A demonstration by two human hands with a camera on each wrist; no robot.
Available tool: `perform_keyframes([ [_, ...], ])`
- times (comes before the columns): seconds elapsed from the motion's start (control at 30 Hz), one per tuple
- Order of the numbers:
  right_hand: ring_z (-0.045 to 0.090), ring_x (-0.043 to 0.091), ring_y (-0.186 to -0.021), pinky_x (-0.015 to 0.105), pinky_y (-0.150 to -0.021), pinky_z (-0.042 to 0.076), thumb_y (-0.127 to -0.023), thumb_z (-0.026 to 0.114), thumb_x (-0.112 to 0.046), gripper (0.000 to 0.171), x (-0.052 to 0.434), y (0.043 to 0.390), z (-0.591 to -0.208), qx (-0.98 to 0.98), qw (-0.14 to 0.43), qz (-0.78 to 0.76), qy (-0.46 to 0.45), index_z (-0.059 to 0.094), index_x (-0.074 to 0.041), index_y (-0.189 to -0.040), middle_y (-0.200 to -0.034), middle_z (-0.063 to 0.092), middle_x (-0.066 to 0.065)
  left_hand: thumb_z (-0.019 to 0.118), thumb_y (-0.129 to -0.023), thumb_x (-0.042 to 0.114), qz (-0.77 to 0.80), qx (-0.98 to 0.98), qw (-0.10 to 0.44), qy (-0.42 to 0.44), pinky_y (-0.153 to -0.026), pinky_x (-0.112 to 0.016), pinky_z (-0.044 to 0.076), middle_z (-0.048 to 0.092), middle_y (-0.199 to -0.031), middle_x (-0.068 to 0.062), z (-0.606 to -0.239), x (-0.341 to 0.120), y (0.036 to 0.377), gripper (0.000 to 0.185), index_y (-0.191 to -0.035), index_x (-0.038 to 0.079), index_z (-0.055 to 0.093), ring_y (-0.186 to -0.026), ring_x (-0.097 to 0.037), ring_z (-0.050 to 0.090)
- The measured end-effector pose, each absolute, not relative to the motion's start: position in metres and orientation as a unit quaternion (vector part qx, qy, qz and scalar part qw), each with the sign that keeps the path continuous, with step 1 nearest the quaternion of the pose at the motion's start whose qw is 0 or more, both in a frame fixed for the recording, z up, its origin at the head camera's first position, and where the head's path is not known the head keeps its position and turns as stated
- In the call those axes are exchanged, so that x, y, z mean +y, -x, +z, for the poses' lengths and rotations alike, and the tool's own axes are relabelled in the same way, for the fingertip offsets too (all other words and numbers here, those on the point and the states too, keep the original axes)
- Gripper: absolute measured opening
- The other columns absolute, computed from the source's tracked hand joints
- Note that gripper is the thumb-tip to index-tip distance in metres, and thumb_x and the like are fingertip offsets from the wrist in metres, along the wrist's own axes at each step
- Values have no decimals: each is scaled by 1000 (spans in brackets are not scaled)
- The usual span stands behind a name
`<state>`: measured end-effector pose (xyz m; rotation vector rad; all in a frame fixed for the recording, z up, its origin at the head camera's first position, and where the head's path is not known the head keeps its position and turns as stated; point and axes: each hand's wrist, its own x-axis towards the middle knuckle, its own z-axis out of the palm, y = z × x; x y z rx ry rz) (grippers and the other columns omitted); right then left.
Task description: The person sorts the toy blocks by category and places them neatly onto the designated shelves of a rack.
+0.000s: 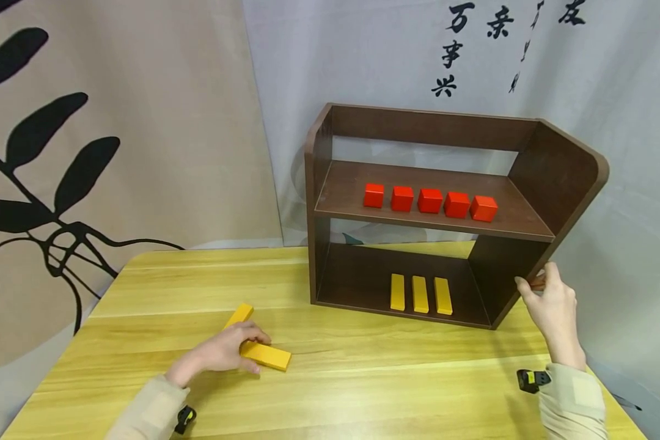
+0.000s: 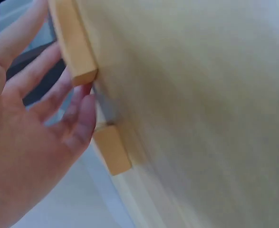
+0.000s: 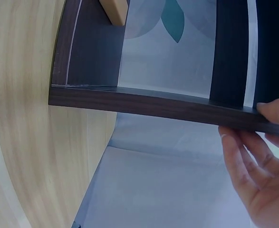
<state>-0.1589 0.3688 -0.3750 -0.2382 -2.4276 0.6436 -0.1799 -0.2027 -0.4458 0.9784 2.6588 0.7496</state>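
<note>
On the left of the table, my left hand (image 1: 233, 348) has its thumb and fingers curled round the sides of a yellow block (image 1: 271, 356). A second yellow block (image 1: 241, 314) lies just behind that hand, partly covered by it; the left wrist view also shows both. At the right, my right hand (image 1: 552, 311) grips the front edge of the side panel of a dark brown shelf (image 1: 429, 227), thumb on one face and fingers on the other in the right wrist view. Three yellow blocks (image 1: 420, 294) stand in a row on its lower board.
Several red cubes (image 1: 430, 200) sit in a row on the shelf's upper board. The shelf stands at the back right of the wooden table (image 1: 363, 379). A printed curtain (image 1: 198, 122) hangs behind. Each wrist wears a small black device.
</note>
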Motion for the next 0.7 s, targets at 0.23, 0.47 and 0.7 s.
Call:
perform_keyframes([
  [0.23,59,54,-83,58,-63,42,-89,61,-17,26,369,159,-375,-917,302,243,94,46,2,-97,-92,64,32,75,-76,6,249,897,107,-349,-94,-39,50,63,-114,-3,-444,-205,181,41,-115,10,64,-104,-22,59],
  [0.47,59,54,-82,59,-62,43,-89,61,-17,25,369,159,-375,-918,303,241,90,46,2,-97,-91,64,32,75,-76,4,252,899,88,-346,-88,-34,54,68,-110,-7,-447,-200,183,37,-112,5,65,-98,-21,63],
  [0.7,61,53,-83,60,-64,43,-89,61,-15,24,368,160,-375,-916,309,242,86,46,2,-96,-91,65,32,75,-79,13,275,891,85,-351,-85,-37,56,68,-112,-12,-446,-192,184,37,-113,3,65,-98,-26,66],
])
